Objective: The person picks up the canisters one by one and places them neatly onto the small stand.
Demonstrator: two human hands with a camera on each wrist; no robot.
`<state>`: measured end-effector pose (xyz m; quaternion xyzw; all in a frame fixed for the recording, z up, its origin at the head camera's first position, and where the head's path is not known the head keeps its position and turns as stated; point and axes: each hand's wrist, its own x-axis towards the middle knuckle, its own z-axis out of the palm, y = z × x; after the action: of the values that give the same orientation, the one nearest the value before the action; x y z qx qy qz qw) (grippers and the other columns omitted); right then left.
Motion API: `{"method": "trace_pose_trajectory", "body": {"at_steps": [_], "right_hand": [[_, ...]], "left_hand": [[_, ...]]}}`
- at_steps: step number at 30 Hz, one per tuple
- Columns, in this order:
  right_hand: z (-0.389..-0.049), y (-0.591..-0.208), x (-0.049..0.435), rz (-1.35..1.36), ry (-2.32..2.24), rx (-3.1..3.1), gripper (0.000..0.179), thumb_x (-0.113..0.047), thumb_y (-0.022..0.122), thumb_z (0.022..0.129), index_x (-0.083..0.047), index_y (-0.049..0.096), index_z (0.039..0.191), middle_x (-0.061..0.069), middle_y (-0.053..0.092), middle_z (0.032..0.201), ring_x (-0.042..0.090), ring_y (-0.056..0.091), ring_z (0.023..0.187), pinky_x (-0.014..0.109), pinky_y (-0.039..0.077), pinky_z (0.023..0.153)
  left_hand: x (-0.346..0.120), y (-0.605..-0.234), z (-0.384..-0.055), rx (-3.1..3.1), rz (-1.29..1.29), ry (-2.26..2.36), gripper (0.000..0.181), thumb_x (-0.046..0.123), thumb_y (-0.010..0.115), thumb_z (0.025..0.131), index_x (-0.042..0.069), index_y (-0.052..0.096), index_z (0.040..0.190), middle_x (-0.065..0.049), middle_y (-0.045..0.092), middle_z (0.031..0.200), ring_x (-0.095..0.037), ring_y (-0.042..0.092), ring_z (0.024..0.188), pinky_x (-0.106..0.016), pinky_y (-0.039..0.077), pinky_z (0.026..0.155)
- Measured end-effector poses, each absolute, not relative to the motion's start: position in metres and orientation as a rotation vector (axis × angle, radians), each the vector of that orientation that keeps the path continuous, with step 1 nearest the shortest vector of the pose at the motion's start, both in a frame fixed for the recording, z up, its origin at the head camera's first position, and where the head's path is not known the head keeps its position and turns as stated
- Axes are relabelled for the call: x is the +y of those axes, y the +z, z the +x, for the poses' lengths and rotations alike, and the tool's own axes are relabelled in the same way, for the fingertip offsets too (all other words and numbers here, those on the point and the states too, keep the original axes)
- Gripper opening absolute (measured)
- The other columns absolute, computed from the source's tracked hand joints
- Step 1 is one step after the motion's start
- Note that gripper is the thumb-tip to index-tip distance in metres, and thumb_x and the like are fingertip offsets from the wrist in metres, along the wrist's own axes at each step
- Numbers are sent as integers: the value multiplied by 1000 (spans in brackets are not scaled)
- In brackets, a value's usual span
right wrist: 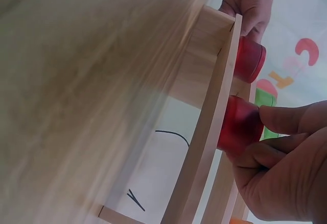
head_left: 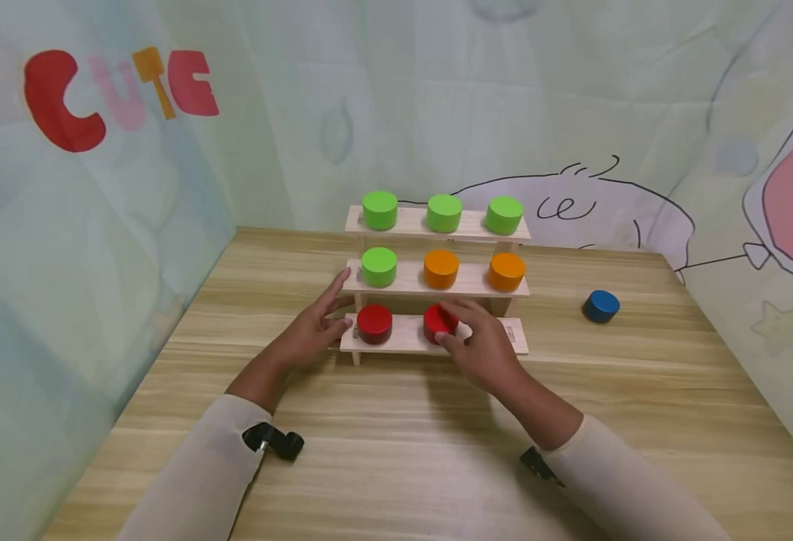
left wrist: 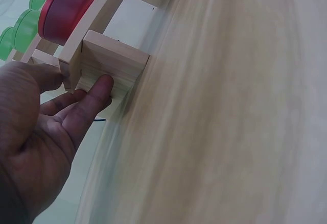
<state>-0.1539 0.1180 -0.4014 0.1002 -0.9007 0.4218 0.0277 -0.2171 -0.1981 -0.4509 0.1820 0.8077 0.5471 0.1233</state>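
A three-tier wooden rack (head_left: 406,343) stands on the table with coloured round blocks on its shelves. On the bottom shelf, my right hand (head_left: 487,349) pinches a red cylinder block (right wrist: 237,124) between thumb and fingers, its base at the shelf. Left of it stands another red cylinder block (head_left: 374,324). My left hand (head_left: 312,330) holds the rack's left end, with the thumb at the bottom shelf and a finger reaching up to the middle one. In the left wrist view, the fingertips (left wrist: 104,83) lie against the rack's end support (left wrist: 115,55).
Three green blocks (head_left: 444,213) line the top shelf. The middle shelf bears a green block (head_left: 378,267) and two orange blocks (head_left: 440,270). A blue cylinder block (head_left: 601,306) lies on the table (head_left: 396,458) to the right. A printed cloth (head_left: 396,90) hangs behind.
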Motion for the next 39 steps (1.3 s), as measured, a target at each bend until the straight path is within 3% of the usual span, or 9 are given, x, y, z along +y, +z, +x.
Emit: {"method": "trace_pose_trajectory", "body": {"at_steps": [4, 9, 12, 19, 26, 30, 34, 39], "right_hand": [[-155, -401, 119, 317, 1283, -2797, 61, -6, 81, 98, -11, 62, 156, 9, 60, 159, 32, 63, 130, 23, 51, 66], [-155, -402, 118, 306, 1246, -2825, 62, -8, 82, 98, -12, 62, 156, 9, 60, 160, 33, 61, 141, 41, 65, 94], [-155, -402, 117, 304, 1237, -2824, 63, -8, 83, 97, -12, 62, 156, 10, 60, 160, 34, 60, 145, 50, 63, 106], [-155, -399, 119, 327, 1187, -2836, 67, -9, 87, 93, -9, 62, 156, 12, 61, 159, 36, 59, 148, 55, 55, 120], [-153, -389, 130, 331, 1180, -2819, 69, -8, 89, 90, -13, 64, 154, 10, 65, 156, 35, 58, 148, 59, 50, 123], [-151, -384, 140, 313, 1177, -2831, 68, -10, 88, 92, -14, 63, 155, 11, 63, 158, 37, 56, 150, 58, 57, 115], [-147, -376, 149, 250, 1166, -2862, 69, -13, 87, 94, -14, 61, 157, 12, 59, 163, 39, 55, 150, 57, 63, 106], [-141, -364, 160, 201, 1161, -2842, 73, -15, 86, 96, -16, 55, 162, 12, 53, 169, 40, 52, 154, 60, 61, 109]], "left_hand": [[-198, -450, -217, 2368, 530, 1583, 95, 5, 56, 113, 58, 4, 172, -25, 35, 176, -52, 62, 141, -53, 64, 102], [-198, -451, -217, 2372, 524, 1584, 96, 4, 57, 112, 56, 4, 172, -24, 36, 176, -51, 62, 141, -52, 65, 100], [-198, -452, -217, 2362, 525, 1595, 95, 4, 57, 112, 56, 4, 172, -24, 37, 176, -50, 63, 141, -51, 65, 100], [-198, -452, -216, 2353, 516, 1599, 96, 5, 58, 112, 57, 4, 172, -23, 37, 176, -49, 63, 142, -51, 65, 99], [-198, -450, -217, 2361, 496, 1591, 97, 5, 59, 112, 62, 5, 170, -22, 37, 176, -50, 63, 141, -52, 65, 101], [-198, -450, -218, 2367, 478, 1581, 97, 5, 59, 112, 65, 6, 168, -20, 38, 176, -49, 63, 142, -53, 65, 100], [-198, -450, -217, 2366, 491, 1590, 97, 4, 58, 112, 62, 5, 170, -21, 37, 176, -49, 63, 142, -53, 65, 100], [-198, -451, -217, 2342, 534, 1612, 96, 2, 56, 112, 55, 4, 172, -26, 35, 176, -52, 61, 141, -53, 65, 99]]}}
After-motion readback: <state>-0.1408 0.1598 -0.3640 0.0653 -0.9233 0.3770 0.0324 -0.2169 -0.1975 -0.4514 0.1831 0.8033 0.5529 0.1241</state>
